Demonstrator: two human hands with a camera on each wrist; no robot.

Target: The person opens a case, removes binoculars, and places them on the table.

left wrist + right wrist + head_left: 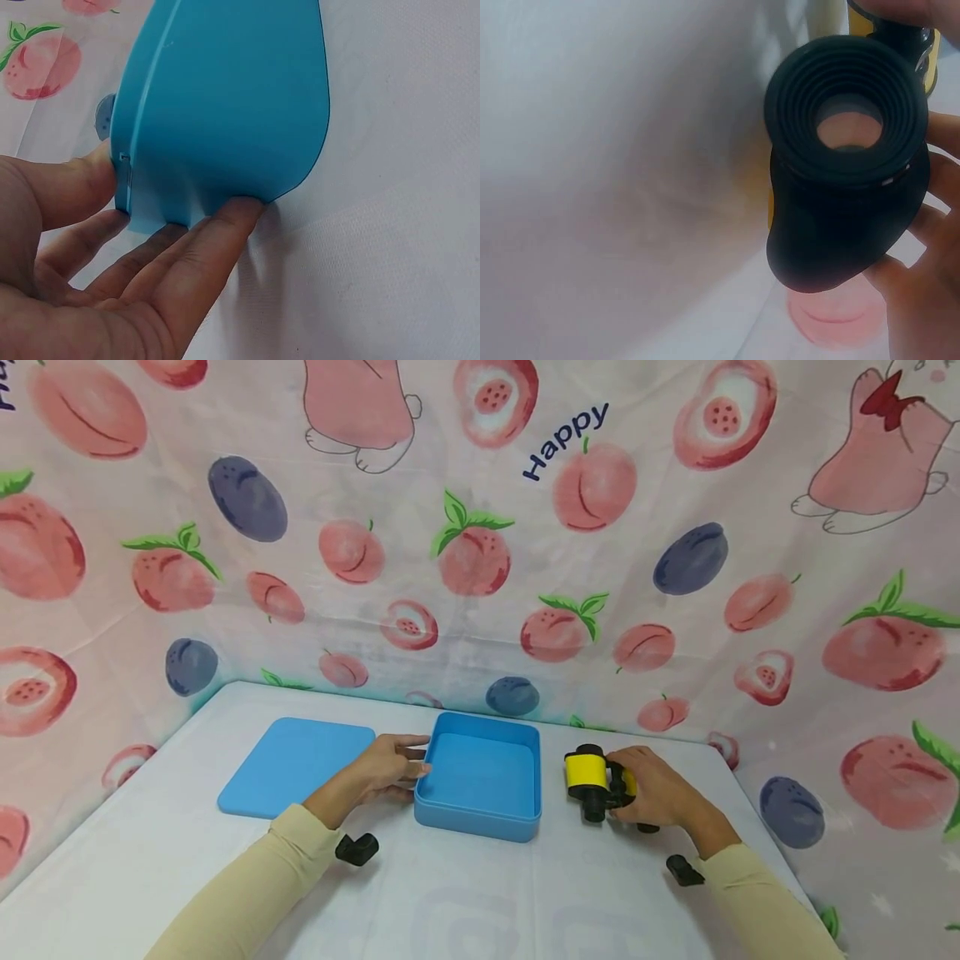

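Note:
A shallow blue box [480, 829] stands on the white table with its inside facing up and nothing in it. My left hand [386, 768] holds the box's left side. In the left wrist view the thumb lies at the rim and the fingertips [244, 210] press the outer wall. To the right of the box, my right hand [656, 785] grips yellow and black binoculars [587, 772] by their right side. One black eyepiece [847, 112] fills much of the right wrist view, with fingers curled behind it. Whether the binoculars touch the table is hard to tell.
A flat blue lid [288, 768] lies on the table left of the box, partly behind my left hand. A fruit-patterned cloth [405, 568] rises behind the table. Black wrist devices [357, 850] show beneath both forearms.

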